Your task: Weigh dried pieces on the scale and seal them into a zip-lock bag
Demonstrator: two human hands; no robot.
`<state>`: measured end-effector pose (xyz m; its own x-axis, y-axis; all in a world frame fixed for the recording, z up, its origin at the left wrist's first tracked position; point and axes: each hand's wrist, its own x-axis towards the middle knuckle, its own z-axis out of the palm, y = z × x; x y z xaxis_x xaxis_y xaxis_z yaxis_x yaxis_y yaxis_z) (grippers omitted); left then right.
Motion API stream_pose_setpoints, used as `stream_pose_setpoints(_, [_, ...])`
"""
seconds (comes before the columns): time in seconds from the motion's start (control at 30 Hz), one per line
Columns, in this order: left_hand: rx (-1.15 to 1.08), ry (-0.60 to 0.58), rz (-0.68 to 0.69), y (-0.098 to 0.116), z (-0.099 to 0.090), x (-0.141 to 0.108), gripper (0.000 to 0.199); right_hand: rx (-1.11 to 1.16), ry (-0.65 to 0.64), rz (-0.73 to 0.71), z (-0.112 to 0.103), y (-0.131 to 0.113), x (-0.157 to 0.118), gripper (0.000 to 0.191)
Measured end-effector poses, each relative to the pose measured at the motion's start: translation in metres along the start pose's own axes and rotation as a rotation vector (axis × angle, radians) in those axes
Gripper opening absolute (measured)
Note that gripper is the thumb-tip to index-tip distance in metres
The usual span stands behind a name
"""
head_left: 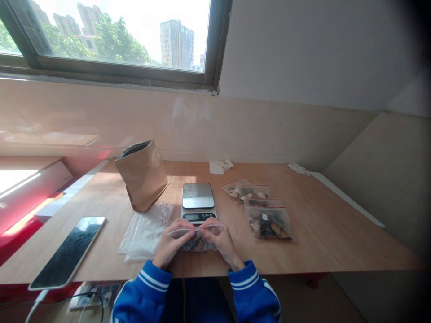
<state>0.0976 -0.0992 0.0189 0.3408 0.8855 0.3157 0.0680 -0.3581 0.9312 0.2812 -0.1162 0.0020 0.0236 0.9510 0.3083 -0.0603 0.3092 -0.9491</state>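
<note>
The left hand (175,242) and right hand (219,239) pinch the rim of a filled plastic bag (197,244) at six o'clock from the scale (198,197), apparently keeping its mouth raised. On the surface (323,242), flat bags (144,235) lie at nine o'clock from it, filled packets (269,225) at two, probably kept apart within reach.

The head camera looks down across the table (323,237).

Blue sleeves (145,294) with white stripes, a colourless plastic bag (198,244) at six o'clock, a brown paper bag (143,175) at eleven.
</note>
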Motion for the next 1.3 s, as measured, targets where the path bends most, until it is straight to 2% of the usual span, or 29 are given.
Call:
stream_pose_setpoints(0.37, [0.16, 0.148, 0.101, 0.002, 0.004, -0.002, 0.01, -0.059, 0.005, -0.006, -0.003, 0.002, -0.002, 0.013])
stream_pose_setpoints(0.57, [0.15, 0.108, 0.114, 0.005, 0.004, -0.002, 0.011, 0.074, -0.096, 0.042, -0.002, -0.004, 0.0, 0.018])
stream_pose_setpoints(0.67, [0.15, 0.103, 0.128, 0.006, 0.004, -0.001, 0.01, 0.106, -0.106, 0.045, 0.001, -0.005, 0.002, 0.018])
stream_pose_setpoints(0.8, [0.181, 0.102, 0.151, 0.009, 0.007, 0.0, 0.009, 0.091, -0.046, 0.042, 0.005, -0.004, 0.002, 0.015])
stream_pose_setpoints(0.93, [0.232, 0.118, 0.175, 0.012, 0.011, 0.003, 0.008, -0.017, 0.056, -0.011, 0.009, -0.004, 0.0, 0.012])
stream_pose_setpoints(1.1, [0.278, 0.225, 0.176, 0.013, 0.018, 0.004, 0.009, -0.077, 0.241, -0.076, 0.021, -0.007, -0.001, 0.009])
stream_pose_setpoints(1.2, [0.276, 0.295, 0.17, 0.016, 0.017, 0.004, 0.01, -0.056, 0.254, -0.081, 0.025, -0.011, 0.0, 0.012])
stream_pose_setpoints(1.3, [0.226, 0.302, 0.106, 0.021, 0.013, 0.006, 0.013, -0.045, 0.22, -0.053, 0.021, -0.02, 0.003, 0.017])
